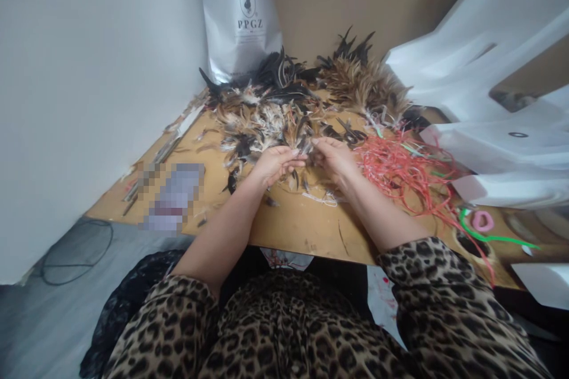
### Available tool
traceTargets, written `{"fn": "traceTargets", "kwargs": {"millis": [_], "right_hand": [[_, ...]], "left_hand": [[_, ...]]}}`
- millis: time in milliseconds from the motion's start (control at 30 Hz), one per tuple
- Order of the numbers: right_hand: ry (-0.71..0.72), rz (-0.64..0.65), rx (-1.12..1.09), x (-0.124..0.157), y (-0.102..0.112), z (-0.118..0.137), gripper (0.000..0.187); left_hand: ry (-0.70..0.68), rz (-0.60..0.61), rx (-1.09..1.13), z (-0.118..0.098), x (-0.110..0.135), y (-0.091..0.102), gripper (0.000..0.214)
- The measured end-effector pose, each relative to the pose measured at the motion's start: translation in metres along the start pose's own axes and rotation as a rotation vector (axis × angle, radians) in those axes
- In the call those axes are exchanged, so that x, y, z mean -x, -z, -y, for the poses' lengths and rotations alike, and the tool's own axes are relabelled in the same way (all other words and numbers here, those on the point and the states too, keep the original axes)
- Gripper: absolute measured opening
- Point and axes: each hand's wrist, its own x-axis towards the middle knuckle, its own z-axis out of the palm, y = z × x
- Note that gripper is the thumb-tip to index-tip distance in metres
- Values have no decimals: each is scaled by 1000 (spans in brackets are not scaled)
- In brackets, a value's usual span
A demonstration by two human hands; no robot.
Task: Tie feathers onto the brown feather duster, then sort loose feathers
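My left hand is closed in a pinch on a small bunch of brown and dark feathers that stands up above its fingertips. Close on its right, my right hand is also closed, its thumb and fingers pinched at the edge of the same feathers; exactly what lies between them is hard to make out. Behind both hands a loose heap of cream, brown and black feathers covers the middle of the table. Black-handled scissors lie just beyond my right hand.
Red plastic strings are tangled on the right of the wooden table. More brown feathers stand at the back. A white bag is at the rear. A blurred-out flat object and thin rods lie left.
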Motion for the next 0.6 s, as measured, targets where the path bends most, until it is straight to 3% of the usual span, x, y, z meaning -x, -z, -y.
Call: {"fn": "traceTargets", "kwargs": {"millis": [367,600], "right_hand": [[133,-43,148,7,-8,-5,24],[133,-43,93,6,-7,-8,21]], "left_hand": [[14,-10,-48,4,-1,-2,6],[6,15,-122,6,-2,-2,8]]}}
